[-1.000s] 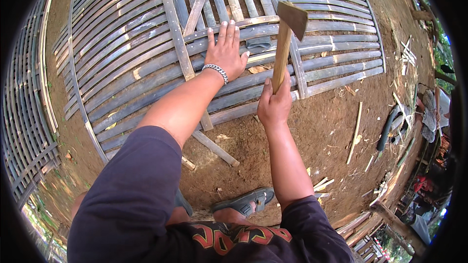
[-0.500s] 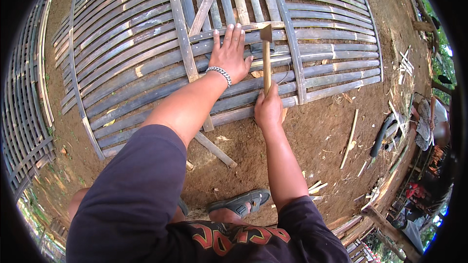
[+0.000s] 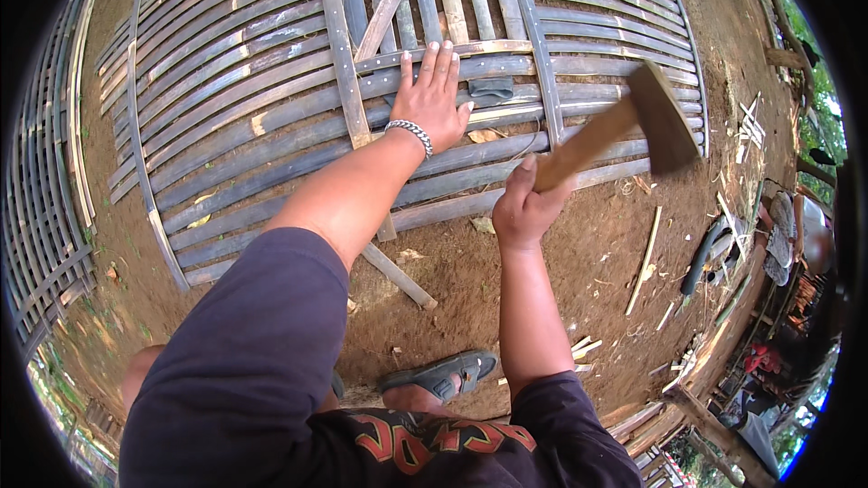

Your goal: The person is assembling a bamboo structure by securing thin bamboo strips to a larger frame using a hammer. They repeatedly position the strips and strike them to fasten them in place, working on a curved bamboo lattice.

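My left hand (image 3: 430,99) lies flat with its fingers stretched out on the slats of a bamboo panel (image 3: 262,117). A silver chain bracelet circles that wrist. Fingers wrapped round the wooden handle, my right hand (image 3: 532,203) grips a hatchet (image 3: 665,117) above the panel's near right edge. The hatchet is raised and tilted to the right, its metal head slightly blurred. Between the two hands a small dark folded piece (image 3: 491,88) rests on the slats, close to a dry leaf (image 3: 485,136). Nail heads dot the crosspieces.
A flat strip (image 3: 398,276) sticks out from under the panel's near edge. Another slatted panel (image 3: 45,172) stands at the far left. On the dirt at right lie a thin bamboo strip (image 3: 643,262), offcuts (image 3: 586,346) and a dark curved object (image 3: 701,258). My sandalled foot (image 3: 443,380) is below.
The hatchet has swung up and to the right from upright over the slats, its head now larger in view. My right hand has shifted slightly right; my left hand stays nearly in place.
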